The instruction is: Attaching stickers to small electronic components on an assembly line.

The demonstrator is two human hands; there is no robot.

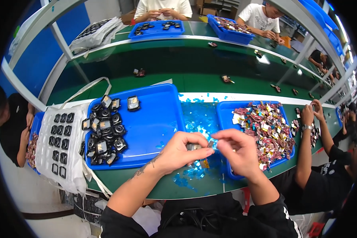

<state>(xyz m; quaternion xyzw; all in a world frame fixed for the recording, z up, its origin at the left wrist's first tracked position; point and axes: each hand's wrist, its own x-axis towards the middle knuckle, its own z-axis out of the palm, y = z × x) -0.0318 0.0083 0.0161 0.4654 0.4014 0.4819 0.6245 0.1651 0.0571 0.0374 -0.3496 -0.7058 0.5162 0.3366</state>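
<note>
My left hand [182, 150] is closed around a small greyish electronic part [193, 146], mostly hidden by the fingers. My right hand [240, 152] comes to it from the right, fingers bent and pinched at the part's edge; what they grip is too small to make out. Beneath both hands, scraps of blue film [194, 171] lie scattered on the green table. To the left, a blue tray [154, 115] holds a pile of black square casings [103, 129]. On the right, another blue tray [223, 113] is heaped with small red circuit boards [263, 133] bearing white and yellow pieces.
A white blister tray [47, 158] of black casings stands at the far left. Beyond a white ledge runs a green conveyor belt [178, 71] carrying scattered boards. Co-workers sit across it and at both sides; one co-worker's arms [303, 146] reach in near the right tray.
</note>
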